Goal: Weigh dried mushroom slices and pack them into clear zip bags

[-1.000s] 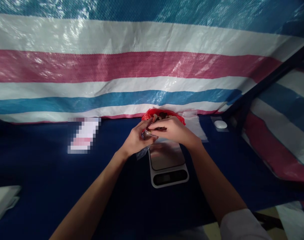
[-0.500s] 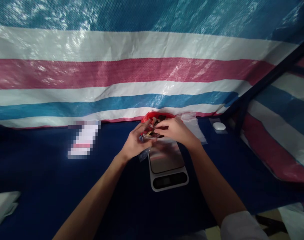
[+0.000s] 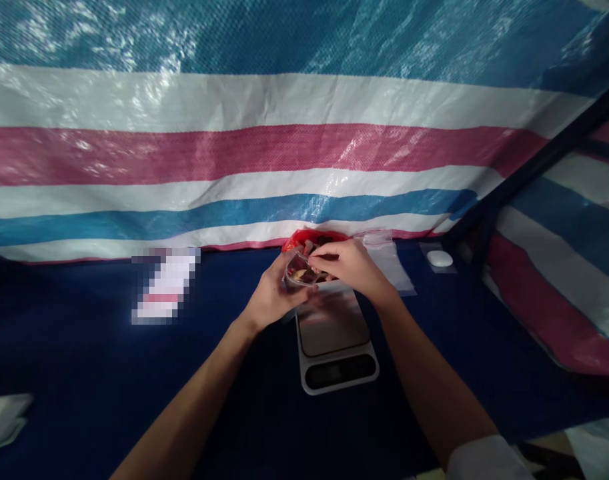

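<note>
My left hand [image 3: 274,293] is wrapped around a clear plastic bag [image 3: 295,279], whose mouth gapes round and faces up. Small brown and pale yellow pieces [image 3: 300,274] show inside it. The fingers of my right hand [image 3: 349,263] are pinched together at the right edge of that mouth; what they hold, if anything, is too small to make out. Just behind both hands lies an open red bag [image 3: 297,237] with dark and reddish pieces in it. A white kitchen scale [image 3: 334,327] with a metal plate sits under and in front of the hands.
Flat clear zip bags [image 3: 387,260] lie right of the red bag. Farther right, a white oval object [image 3: 439,259] rests on clear plastic. A blurred-out pale item [image 3: 169,287] lies left, and a white case [image 3: 4,423] at the left edge. Striped tarpaulin [image 3: 264,150] walls the back.
My left hand has turned the clear bag's mouth toward me, and its contents show more. My right hand has drawn its fingers from over the red bag to the clear bag's edge.
</note>
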